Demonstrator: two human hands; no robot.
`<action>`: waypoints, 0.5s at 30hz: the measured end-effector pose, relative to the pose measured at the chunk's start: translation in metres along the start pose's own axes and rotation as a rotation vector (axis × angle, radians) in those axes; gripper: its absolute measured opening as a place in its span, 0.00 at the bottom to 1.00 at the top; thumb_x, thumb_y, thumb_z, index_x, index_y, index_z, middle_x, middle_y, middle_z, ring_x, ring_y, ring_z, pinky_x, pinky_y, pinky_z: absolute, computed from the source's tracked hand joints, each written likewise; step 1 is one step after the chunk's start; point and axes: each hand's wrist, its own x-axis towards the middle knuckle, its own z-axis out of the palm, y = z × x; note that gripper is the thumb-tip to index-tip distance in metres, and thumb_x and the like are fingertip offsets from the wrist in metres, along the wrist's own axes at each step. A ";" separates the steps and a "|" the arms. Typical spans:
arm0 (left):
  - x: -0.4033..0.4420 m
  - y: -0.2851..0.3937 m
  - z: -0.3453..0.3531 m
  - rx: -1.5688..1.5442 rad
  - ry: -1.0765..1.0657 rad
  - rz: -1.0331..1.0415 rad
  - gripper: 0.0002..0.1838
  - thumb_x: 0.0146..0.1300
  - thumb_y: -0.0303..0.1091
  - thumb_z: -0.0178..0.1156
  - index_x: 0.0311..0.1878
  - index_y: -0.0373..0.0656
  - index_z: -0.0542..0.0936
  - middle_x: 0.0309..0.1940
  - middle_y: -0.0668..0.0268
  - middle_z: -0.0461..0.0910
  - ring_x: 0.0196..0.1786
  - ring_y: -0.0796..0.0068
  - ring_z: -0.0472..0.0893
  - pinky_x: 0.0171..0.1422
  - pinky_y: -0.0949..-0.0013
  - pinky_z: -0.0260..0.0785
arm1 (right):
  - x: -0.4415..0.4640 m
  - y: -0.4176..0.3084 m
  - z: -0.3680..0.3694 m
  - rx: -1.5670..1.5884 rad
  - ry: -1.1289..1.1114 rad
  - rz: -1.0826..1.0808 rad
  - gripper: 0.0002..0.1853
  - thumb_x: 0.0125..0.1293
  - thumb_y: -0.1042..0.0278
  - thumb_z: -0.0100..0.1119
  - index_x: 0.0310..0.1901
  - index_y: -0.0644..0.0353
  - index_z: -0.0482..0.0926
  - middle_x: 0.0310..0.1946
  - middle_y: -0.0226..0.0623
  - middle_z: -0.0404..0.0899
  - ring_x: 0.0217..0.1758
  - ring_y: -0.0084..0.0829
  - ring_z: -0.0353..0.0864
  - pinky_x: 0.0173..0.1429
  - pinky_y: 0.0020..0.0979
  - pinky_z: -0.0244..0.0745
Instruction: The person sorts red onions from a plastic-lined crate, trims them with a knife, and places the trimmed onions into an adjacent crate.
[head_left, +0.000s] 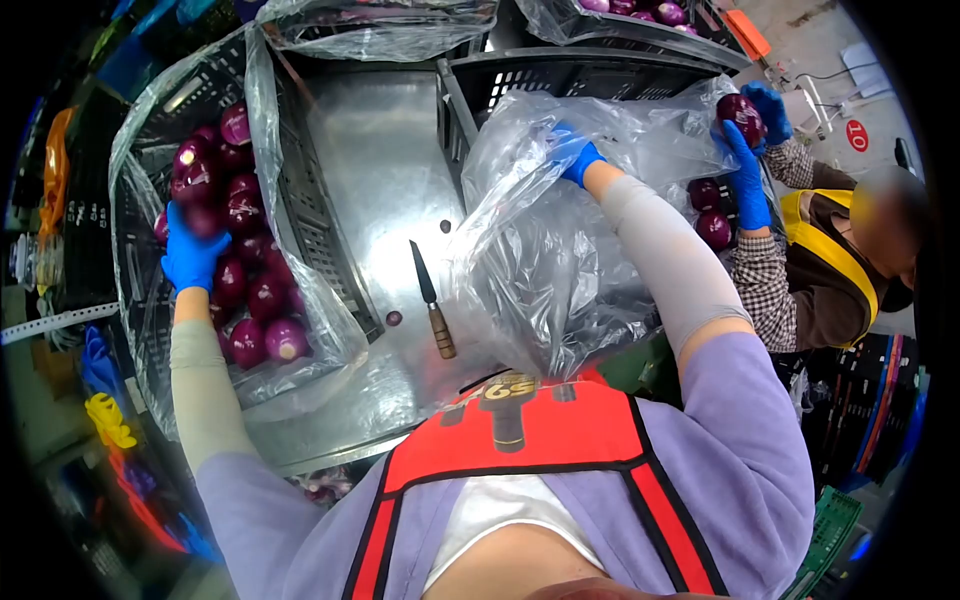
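Observation:
My left hand (192,258), in a blue glove, reaches into the lined crate (268,110) on the left. Its fingers curl round a red onion (205,222), slightly blurred, among a heap of glossy red onions (266,296). Over on the right, my gloved right hand (574,158) grips the clear plastic liner bag (540,250) of another crate; the plastic partly covers its fingers. Between the crates a knife (430,298) with a wooden handle lies on the metal table (365,140), its blade pointing away from me.
A co-worker (825,270) stands at the right, gloved hands round a red onion (740,120). Two more onions (712,228) lie below those hands. Farther back is a black crate (640,30) with onions. Small dark scraps (394,318) lie near the knife.

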 end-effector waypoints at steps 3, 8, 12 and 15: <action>-0.002 0.001 -0.001 0.030 0.006 0.005 0.63 0.38 0.50 0.76 0.76 0.58 0.47 0.70 0.62 0.66 0.68 0.53 0.68 0.67 0.32 0.53 | -0.024 0.007 -0.023 0.103 0.007 -0.084 0.15 0.58 0.65 0.61 0.48 0.53 0.84 0.56 0.35 0.78 0.59 0.35 0.76 0.62 0.31 0.71; -0.001 0.014 -0.017 0.154 -0.102 -0.055 0.67 0.38 0.49 0.77 0.76 0.70 0.40 0.74 0.66 0.58 0.74 0.51 0.57 0.69 0.28 0.48 | -0.087 0.008 -0.044 0.671 0.228 0.064 0.35 0.46 0.62 0.75 0.59 0.57 0.74 0.62 0.41 0.72 0.61 0.33 0.74 0.65 0.31 0.69; -0.014 0.054 -0.050 0.266 -0.029 0.018 0.63 0.38 0.48 0.76 0.77 0.63 0.47 0.73 0.60 0.59 0.73 0.52 0.60 0.71 0.34 0.50 | -0.146 -0.024 -0.071 0.930 0.260 -0.071 0.45 0.50 0.69 0.74 0.70 0.60 0.62 0.69 0.40 0.64 0.69 0.33 0.65 0.72 0.33 0.61; -0.022 0.086 -0.072 -0.043 0.209 0.470 0.52 0.47 0.40 0.73 0.75 0.50 0.55 0.73 0.54 0.59 0.73 0.53 0.61 0.74 0.51 0.54 | -0.169 -0.051 -0.086 1.036 0.259 -0.155 0.45 0.50 0.68 0.74 0.70 0.61 0.61 0.71 0.41 0.61 0.73 0.35 0.62 0.74 0.35 0.58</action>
